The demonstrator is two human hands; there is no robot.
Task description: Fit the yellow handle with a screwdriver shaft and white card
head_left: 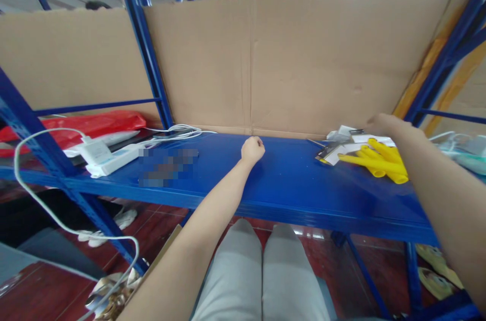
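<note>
My left hand (253, 150) rests as a closed fist on the blue shelf (288, 174), near its middle, with nothing showing in it. On the right, my right hand (388, 124) is over the back of a small pile, its fingers blurred and partly hidden, so I cannot tell whether they grip anything. Under and in front of that hand lie several yellow tubes (379, 159). Just left of the tubes are white and dark paper or card pieces (336, 153) with some clear plastic. A thin stick-like item (316, 143) pokes out from their left side.
A cardboard panel (304, 63) stands along the shelf's back. At left are a white power strip (116, 160) with a plugged-in charger (94, 150), coiled white cables (182, 132) and a red bag (94, 123). A blue post (142, 42) rises there. A pixelated patch covers something beside the strip.
</note>
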